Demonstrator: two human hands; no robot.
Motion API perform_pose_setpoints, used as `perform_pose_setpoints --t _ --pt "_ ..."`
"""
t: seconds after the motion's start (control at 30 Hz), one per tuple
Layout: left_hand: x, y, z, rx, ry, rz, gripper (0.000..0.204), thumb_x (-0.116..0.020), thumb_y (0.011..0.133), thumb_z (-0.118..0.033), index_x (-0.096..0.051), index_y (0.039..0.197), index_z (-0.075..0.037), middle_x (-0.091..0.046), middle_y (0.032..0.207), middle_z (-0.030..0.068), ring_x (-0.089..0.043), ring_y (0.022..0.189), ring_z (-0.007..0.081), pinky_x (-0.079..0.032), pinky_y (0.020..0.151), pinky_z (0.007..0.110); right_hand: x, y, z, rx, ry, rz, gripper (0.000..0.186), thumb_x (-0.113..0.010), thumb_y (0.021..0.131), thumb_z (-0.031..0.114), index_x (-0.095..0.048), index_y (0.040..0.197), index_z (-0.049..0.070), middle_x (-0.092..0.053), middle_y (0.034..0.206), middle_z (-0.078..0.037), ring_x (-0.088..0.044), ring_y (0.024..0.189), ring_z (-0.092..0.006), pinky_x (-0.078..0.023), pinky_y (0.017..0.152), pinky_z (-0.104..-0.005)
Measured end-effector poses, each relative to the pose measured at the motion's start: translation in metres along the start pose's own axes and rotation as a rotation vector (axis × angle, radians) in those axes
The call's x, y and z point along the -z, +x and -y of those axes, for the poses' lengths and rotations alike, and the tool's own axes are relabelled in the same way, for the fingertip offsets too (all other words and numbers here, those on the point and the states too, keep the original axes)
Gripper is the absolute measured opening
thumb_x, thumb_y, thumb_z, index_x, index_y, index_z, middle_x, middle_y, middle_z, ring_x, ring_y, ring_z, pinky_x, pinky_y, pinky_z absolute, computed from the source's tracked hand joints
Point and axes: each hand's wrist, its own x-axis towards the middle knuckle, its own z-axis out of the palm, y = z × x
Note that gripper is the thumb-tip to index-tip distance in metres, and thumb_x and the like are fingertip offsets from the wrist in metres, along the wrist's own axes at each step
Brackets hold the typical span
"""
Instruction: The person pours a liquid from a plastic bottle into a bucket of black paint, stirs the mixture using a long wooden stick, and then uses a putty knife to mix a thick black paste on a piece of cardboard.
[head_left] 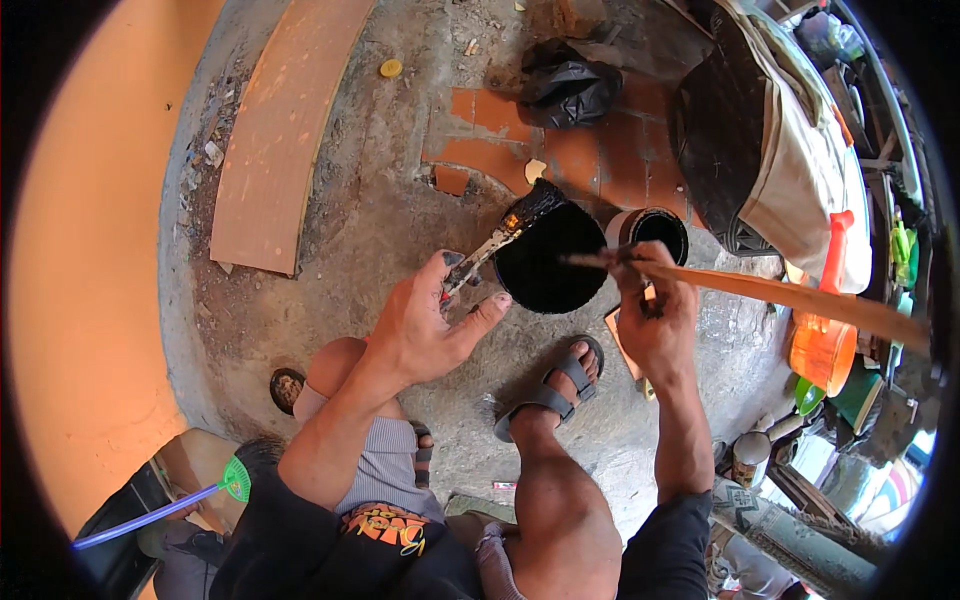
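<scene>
Left hand [420, 325]: fingers closed around the handle of a brush [522, 218], thumb spread away from it. Right hand [658, 318]: fingers clamped on a long wooden stick [790, 292], fingertips smeared dark. The hands are apart, one at each side of a round black container [547, 308] on the ground; the brush's black head lies over its upper left rim, the stick's thin tip over its mouth.

Hard to make out: the container's inside — uniformly black, so neither depth nor contact with the stick tip can be told. The brush's handle end is partly hidden by the left fingers; the right hand covers the near edge of a smaller pot [618, 230] (dark within, pale outside). The stick's far end fades into the dark border.

Surface and room: rough grey floor [380, 215], stained; a patch of red-orange tiles [572, 155] with a crumpled black bag [572, 92]; an orange wall [95, 300] at left.

Edges and open room: a long brown board [275, 150] lies along the wall side, with bare floor between it and the container. To the right, an orange dipper [823, 350] and piled goods crowd the border; a sandalled foot [560, 388] stands just below the container.
</scene>
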Motion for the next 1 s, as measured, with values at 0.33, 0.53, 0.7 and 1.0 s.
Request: perform_pose_setpoints --t 0.33,0.53,0.7,1.0 --pt "0.003 -0.001 -0.003 0.049 0.003 0.044 0.036 -0.077 0.082 -0.030 -0.055 0.094 -0.004 -0.047 0.065 -0.0022 -0.042 0.058 0.0065 -0.036 0.050 0.026 0.006 -0.009 0.004 -0.021 -0.090 0.055 0.006 -0.062 0.088 -0.001 -0.060 0.093 0.002 -0.065 0.080 -0.009 -0.060 0.066 -0.0113 -0.040 0.050 -0.0245" --pt "0.002 -0.012 0.010 -0.003 0.124 0.032 0.039 -0.080 0.079 -0.029 -0.055 0.096 -0.003 -0.048 0.064 0.0015 -0.044 0.057 0.0098 -0.040 0.051 0.028 0.010 -0.024 -0.005 -0.063 -0.057 -0.013 0.003 -0.060 0.090 -0.003 -0.058 0.093 -0.002 -0.064 0.081 -0.008 -0.059 0.072 -0.0105 -0.043 0.057 -0.0238" --pt "0.000 -0.036 0.024 0.059 0.212 0.096 0.043 -0.082 0.077 -0.029 -0.052 0.093 -0.002 -0.049 0.065 0.0038 -0.046 0.057 0.0130 -0.041 0.051 0.031 0.009 -0.035 -0.015 -0.149 0.149 -0.023 0.007 -0.058 0.095 0.006 -0.058 0.096 -0.001 -0.063 0.090 -0.010 -0.058 0.083 -0.0149 -0.046 0.074 -0.0270" --pt "-0.028 -0.044 0.044 0.262 0.214 0.050 0.046 -0.084 0.072 -0.021 -0.053 0.100 -0.002 -0.054 0.074 0.0057 -0.052 0.063 0.0125 -0.047 0.057 0.028 -0.050 -0.029 -0.031 -0.148 1.077 -0.291 0.020 -0.050 0.101 0.023 -0.043 0.091 0.007 -0.049 0.084 -0.007 -0.053 0.080 -0.0214 -0.045 0.086 -0.0372"
